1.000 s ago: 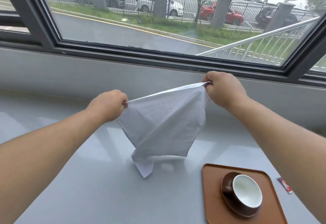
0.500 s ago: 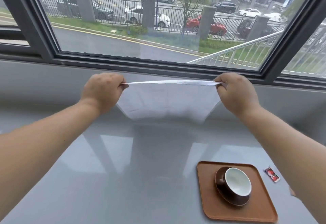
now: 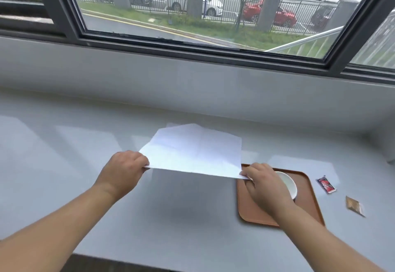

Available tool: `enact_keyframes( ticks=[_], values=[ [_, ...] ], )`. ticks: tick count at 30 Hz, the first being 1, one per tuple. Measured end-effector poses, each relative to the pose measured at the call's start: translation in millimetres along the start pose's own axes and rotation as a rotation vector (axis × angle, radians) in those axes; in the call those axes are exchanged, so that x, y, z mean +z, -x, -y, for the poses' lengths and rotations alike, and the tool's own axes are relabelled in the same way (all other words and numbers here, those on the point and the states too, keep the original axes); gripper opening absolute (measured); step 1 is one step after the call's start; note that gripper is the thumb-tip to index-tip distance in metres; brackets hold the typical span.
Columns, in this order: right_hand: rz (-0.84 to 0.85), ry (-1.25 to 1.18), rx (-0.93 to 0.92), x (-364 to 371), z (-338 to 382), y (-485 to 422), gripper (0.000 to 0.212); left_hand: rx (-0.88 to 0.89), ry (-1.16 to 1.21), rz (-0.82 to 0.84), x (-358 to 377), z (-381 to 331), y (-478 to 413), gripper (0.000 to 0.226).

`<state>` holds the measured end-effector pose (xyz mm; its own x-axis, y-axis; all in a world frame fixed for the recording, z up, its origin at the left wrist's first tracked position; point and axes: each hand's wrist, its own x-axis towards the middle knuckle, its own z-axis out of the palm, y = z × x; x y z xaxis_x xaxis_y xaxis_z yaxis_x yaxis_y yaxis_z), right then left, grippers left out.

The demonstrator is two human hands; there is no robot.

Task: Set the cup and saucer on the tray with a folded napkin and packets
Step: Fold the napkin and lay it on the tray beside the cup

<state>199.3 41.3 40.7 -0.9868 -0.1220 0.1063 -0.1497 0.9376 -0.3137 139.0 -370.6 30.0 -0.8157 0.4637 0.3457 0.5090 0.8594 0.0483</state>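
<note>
A white napkin (image 3: 192,152) is stretched out almost flat just above the grey counter, its far edge resting on the surface. My left hand (image 3: 124,169) pinches its near left corner and my right hand (image 3: 263,184) pinches its near right corner. The right hand hovers over the brown tray (image 3: 307,196), hiding most of the white cup (image 3: 288,184) and its saucer. A red packet (image 3: 326,184) and a brown packet (image 3: 355,205) lie on the counter to the right of the tray.
The grey counter (image 3: 64,164) runs along a low wall under a dark-framed window (image 3: 192,45). Its front edge (image 3: 128,259) is close to me at the bottom. A pale upright object (image 3: 391,154) stands at the far right.
Both hands have come down and toward me with the napkin, from held up hanging before the window to spread low over the counter. The right hand now covers the cup.
</note>
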Motion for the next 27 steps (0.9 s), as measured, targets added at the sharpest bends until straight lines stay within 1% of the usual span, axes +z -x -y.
enact_keyframes(
  ticks=[1, 2, 4, 5, 6, 9, 11, 12, 17, 22, 24, 27],
  values=[
    [0.035, -0.002, -0.008, 10.9, -1.0, 14.5, 0.023, -0.008, -0.007, 0.035, 4.3, -6.9, 17.4, 0.012],
    [0.070, -0.005, -0.023, 21.6, -1.8, 28.9, 0.022, -0.022, -0.012, 0.070, 7.8, -14.3, 34.3, 0.009],
    [0.146, -0.006, -0.052, 41.1, -3.3, 53.7, 0.019, -0.081, -0.017, 0.184, 15.1, -27.8, 63.1, 0.021],
    [0.179, -0.003, -0.062, 49.5, -4.7, 64.9, 0.019, -0.117, -0.030, 0.245, 18.4, -34.2, 75.5, 0.023],
    [0.209, -0.008, -0.067, 57.7, -6.5, 74.9, 0.020, -0.143, -0.048, 0.296, 21.4, -40.3, 87.0, 0.022],
    [0.298, -0.004, -0.048, 76.1, -7.6, 97.3, 0.023, -0.216, -0.097, 0.455, 34.8, -52.6, 119.4, 0.007],
    [0.357, 0.013, -0.051, 83.2, -6.4, 106.2, 0.023, -0.269, -0.104, 0.595, 39.3, -59.8, 135.5, 0.015],
    [0.378, 0.017, -0.051, 85.9, -6.0, 109.1, 0.023, -0.297, -0.097, 0.629, 40.5, -61.7, 140.9, 0.017],
    [0.372, 0.020, -0.003, 86.9, -5.6, 97.6, 0.022, -0.475, 0.036, 0.605, 42.2, -53.9, 136.1, 0.014],
    [0.276, 0.000, 0.085, 78.9, -9.6, 54.9, 0.019, -0.673, 0.234, 0.520, 45.9, -23.2, 89.2, 0.024],
    [0.265, -0.007, 0.131, 75.2, -10.4, 33.7, 0.018, -0.722, 0.313, 0.491, 47.2, -10.8, 66.7, 0.024],
    [0.257, -0.010, 0.211, 72.3, -12.5, -1.9, 0.014, -0.752, 0.376, 0.501, 53.1, 8.8, 31.0, 0.023]
  ],
)
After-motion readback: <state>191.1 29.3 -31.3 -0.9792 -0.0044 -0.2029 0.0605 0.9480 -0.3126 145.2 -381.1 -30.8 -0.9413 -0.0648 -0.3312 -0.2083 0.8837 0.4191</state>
